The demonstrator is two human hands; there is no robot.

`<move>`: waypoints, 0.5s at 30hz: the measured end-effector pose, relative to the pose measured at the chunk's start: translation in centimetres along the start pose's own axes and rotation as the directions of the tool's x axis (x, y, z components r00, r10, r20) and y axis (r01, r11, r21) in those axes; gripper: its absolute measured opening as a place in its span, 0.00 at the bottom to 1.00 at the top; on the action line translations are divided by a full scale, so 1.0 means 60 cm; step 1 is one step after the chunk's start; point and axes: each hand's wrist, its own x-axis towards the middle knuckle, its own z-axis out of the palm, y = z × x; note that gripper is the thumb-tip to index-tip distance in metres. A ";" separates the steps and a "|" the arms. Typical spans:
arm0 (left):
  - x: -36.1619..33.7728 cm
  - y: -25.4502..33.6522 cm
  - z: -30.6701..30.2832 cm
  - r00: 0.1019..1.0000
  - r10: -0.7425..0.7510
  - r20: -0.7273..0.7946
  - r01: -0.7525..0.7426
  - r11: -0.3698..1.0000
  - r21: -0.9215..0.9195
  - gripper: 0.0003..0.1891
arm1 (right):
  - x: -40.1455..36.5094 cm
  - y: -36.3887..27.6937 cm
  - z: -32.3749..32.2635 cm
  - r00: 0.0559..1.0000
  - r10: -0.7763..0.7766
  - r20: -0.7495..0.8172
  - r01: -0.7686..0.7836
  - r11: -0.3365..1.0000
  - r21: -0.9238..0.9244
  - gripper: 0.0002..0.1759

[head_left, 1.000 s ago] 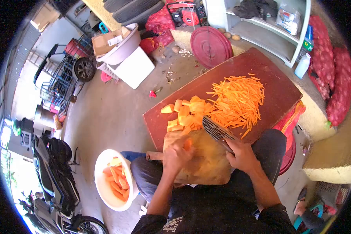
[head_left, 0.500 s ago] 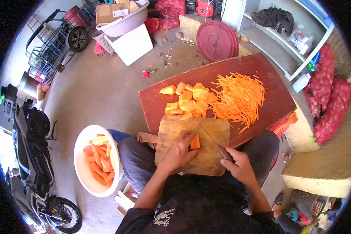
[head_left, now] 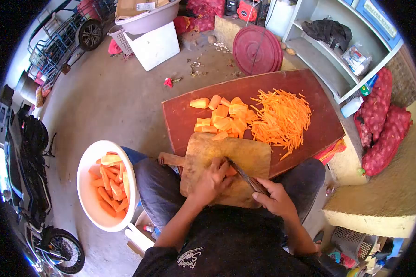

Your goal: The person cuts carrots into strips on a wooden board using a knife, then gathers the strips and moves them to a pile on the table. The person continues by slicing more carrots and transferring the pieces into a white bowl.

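Note:
My right hand (head_left: pixel 275 198) is wrapped round the handle of a knife (head_left: pixel 246 176), whose tip points up and left over a wooden cutting board (head_left: pixel 245 154). On the board, my left hand (head_left: pixel 212 181) presses a carrot piece (head_left: pixel 230 171) with its fingers, and the blade lies close against those fingertips and the piece. Beyond the board, on a red-brown table (head_left: pixel 180 115), lie carrot chunks (head_left: pixel 223 111) at the left and a heap of thin carrot strips (head_left: pixel 283 117) at the right. A small carrot chunk touches the board's far edge.
A white tub (head_left: pixel 84 194) of peeled carrots stands to my left. A motorbike (head_left: pixel 34 171) is at the far left. Beyond the table are a round red lid (head_left: pixel 257 50) and a white box (head_left: pixel 155 45). Shelves (head_left: pixel 305 60) and red net sacks (head_left: pixel 386 138) stand at the right.
The knife has come down and left from the middle of the board to the carrot piece. My left fingers now cover more of that piece. The whole view has shifted slightly.

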 end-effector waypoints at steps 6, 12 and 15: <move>-0.002 0.002 0.002 0.997 0.050 -0.057 -0.053 0.997 -0.055 0.24 | -0.004 -0.004 -0.003 0.996 -0.081 0.034 0.084 0.991 -0.102 0.32; 0.001 0.006 0.003 0.995 0.096 0.006 -0.096 0.995 0.020 0.23 | -0.013 -0.005 0.016 0.954 -0.292 -0.070 0.265 0.929 -0.258 0.30; -0.006 0.008 0.003 0.995 0.102 0.018 -0.103 0.993 0.063 0.23 | -0.019 -0.011 0.018 0.967 -0.254 -0.024 0.237 0.929 -0.285 0.30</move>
